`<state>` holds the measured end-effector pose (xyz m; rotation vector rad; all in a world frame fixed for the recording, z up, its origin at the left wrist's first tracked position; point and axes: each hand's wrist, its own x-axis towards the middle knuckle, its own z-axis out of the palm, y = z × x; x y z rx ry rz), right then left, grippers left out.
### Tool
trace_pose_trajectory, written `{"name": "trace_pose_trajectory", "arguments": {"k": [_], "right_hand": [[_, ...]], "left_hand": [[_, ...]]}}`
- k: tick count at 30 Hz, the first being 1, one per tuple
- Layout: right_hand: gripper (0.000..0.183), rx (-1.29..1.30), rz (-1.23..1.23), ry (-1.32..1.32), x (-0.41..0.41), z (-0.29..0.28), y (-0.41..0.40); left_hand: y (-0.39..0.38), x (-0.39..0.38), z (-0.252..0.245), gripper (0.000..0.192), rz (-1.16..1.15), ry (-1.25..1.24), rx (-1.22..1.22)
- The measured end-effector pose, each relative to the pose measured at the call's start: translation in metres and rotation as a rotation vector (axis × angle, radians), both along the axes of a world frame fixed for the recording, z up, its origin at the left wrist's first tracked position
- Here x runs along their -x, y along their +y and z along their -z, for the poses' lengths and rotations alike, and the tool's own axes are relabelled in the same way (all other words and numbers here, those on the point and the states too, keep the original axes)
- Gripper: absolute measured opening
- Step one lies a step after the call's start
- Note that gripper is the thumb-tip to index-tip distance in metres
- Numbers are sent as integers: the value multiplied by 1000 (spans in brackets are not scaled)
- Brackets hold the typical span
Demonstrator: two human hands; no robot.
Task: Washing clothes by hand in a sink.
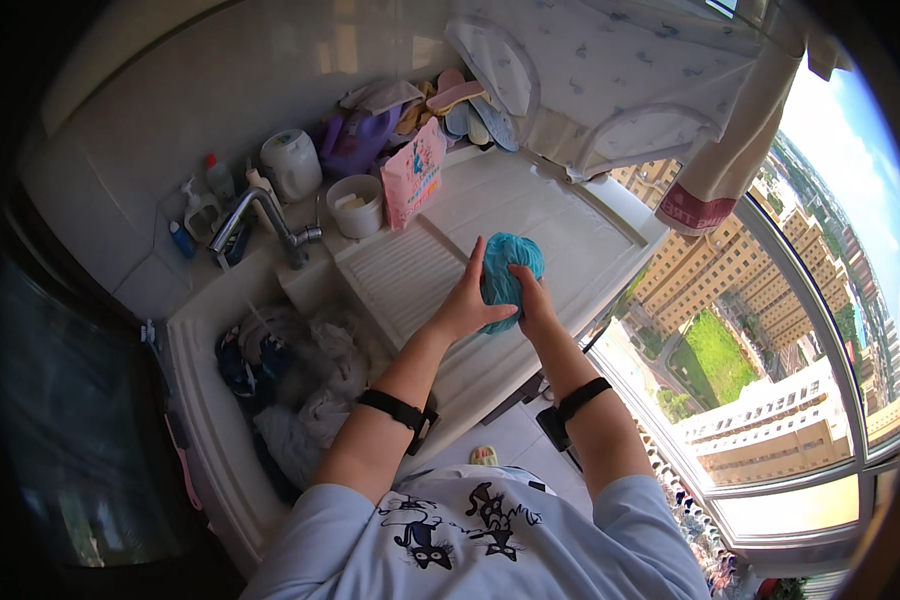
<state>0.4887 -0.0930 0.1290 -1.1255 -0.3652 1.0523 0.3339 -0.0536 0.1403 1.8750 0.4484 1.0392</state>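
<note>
A bunched turquoise cloth (504,279) is held between my two hands, above the white washboard and counter (555,217). My left hand (471,300) presses on its left side, fingers pointing up and thumb across its lower part. On the right side my right hand (532,298) grips it, with the thumb over the front. To the left, the sink (195,420) holds wet dark and pale fabrics (322,405), and a thin stream of water runs down from the chrome faucet (255,202).
Behind the sink stand a white tub (355,214), a pink pouch (414,176), a white jug (291,166), a purple container (360,142) and several bottles. Slippers (457,101) are piled at the back. Windows (802,300) line the right, where a towel (727,165) hangs.
</note>
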Motion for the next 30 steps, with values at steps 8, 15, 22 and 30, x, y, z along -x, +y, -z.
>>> {"name": "trace_pose_trajectory", "arguments": {"k": [8,15,22,30], "right_hand": [[80,911,264,-1192,-83,11,10],[55,635,-593,-1681,69,-19,68],[51,-8,-1310,-1502,258,16,108],[48,-97,-1333,-1628,299,30,99]], "left_hand": [[38,64,29,45,-218,329,222],[41,167,49,46,-207,519,595],[21,322,40,45,-766,309,676],[29,343,56,42,-812,411,642]]}}
